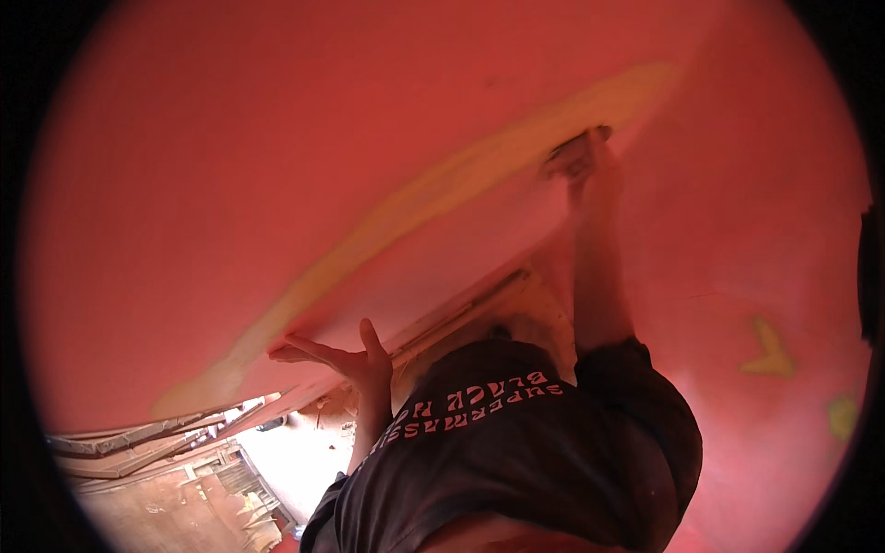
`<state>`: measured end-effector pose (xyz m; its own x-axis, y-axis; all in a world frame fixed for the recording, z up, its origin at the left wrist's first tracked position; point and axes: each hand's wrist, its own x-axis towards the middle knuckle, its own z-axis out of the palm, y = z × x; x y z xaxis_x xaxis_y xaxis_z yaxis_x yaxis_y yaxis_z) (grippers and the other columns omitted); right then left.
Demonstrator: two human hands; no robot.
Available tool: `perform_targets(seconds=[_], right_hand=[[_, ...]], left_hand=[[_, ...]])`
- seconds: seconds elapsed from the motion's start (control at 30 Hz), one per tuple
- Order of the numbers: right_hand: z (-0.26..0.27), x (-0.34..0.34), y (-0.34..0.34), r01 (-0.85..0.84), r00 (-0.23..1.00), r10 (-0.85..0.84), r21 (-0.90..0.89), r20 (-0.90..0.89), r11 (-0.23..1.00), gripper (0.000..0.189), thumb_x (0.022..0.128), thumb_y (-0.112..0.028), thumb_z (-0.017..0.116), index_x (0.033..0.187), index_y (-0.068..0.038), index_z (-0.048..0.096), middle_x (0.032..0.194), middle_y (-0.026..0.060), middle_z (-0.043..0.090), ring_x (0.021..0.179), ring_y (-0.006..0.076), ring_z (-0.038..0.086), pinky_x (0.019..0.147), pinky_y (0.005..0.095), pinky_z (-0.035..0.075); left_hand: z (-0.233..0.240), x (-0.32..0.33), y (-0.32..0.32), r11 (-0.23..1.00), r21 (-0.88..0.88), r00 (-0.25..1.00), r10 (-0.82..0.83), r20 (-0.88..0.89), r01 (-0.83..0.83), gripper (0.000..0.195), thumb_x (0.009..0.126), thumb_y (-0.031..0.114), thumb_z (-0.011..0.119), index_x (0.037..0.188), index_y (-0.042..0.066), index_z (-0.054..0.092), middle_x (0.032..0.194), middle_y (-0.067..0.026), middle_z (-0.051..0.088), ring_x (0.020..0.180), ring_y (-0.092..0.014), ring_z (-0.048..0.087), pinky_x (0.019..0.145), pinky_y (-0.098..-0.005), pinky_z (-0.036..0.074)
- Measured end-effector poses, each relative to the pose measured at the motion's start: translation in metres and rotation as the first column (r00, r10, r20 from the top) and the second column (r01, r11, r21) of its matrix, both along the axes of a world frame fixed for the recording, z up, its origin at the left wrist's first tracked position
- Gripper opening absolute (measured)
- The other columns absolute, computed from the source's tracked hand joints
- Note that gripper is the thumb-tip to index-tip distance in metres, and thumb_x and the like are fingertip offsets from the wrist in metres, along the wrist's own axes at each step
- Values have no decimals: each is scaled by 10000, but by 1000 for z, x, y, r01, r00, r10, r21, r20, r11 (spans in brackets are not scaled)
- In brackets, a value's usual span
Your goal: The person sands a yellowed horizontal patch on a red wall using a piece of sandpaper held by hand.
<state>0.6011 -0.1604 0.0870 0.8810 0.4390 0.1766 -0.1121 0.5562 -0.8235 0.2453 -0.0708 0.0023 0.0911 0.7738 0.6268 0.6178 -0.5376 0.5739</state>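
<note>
A large red-painted curved panel [276, 173] fills most of the view. Along it runs a long yellow-orange strip [442, 183], which looks like filler or bare patching. My right hand [603, 162] reaches up to the strip's upper right part. It grips a dark, flat-edged hand tool [572, 153] against the surface; blur hides whether this is a sanding block or a scraper. My left hand [339, 356] is spread, thumb up and fingers pointing left, with its fingertips at the lower edge of the strip. Nothing shows in that hand.
Below the panel's lower edge [463, 304] is a brown floor area. At lower left lie long wooden strips [124, 453] and a worn wooden board [180, 511] beside a brightly lit patch [304, 456]. Smaller yellow patches [771, 352] mark the red surface at right.
</note>
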Motion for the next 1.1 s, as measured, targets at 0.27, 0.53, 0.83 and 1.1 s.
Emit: perform_targets(seconds=[0.27, 0.53, 0.83, 1.1], right_hand=[[-22, 65, -18, 73, 995, -79, -93, -61, 993, 267, 1010, -254, 554, 839, -52, 587, 652, 46, 576, 607, 152, 560, 579, 310, 442], [-18, 131, -23, 454, 891, -448, -98, 78, 886, 255, 1004, -247, 555, 823, -70, 583, 638, -36, 494, 577, 99, 469, 552, 268, 361], [26, 136, -13, 632, 659, -503, -49, 558, 773, 299, 969, -234, 621, 726, -76, 547, 661, -68, 461, 598, 74, 388, 546, 250, 290], [86, 98, -23, 271, 935, -234, -111, 267, 956, 137, 947, -211, 646, 983, -79, 647, 750, 15, 638, 666, 132, 636, 565, 268, 492]], left_hand=[[-6, 86, -27, 1000, 6, 1000, -21, 15, 20, 1070, 884, 337, 700, 1563, 27, -66, 1557, -343, -224, 1457, -462, -231, 1142, -629, -65], [-23, 113, -21, 995, 81, 995, 68, -70, -62, 1117, 900, 446, 669, 1542, 12, -135, 1537, -359, -253, 1439, -486, -254, 1127, -644, -102], [-30, 113, -15, 988, 78, 984, 144, -103, -137, 1184, 873, 577, 635, 1536, 36, -183, 1508, -368, -307, 1415, -527, -271, 1086, -703, -100], [-21, 109, -28, 997, 6, 995, 77, -60, -77, 1139, 877, 454, 682, 1555, 64, -146, 1535, -348, -273, 1425, -515, -264, 1100, -690, -83]])
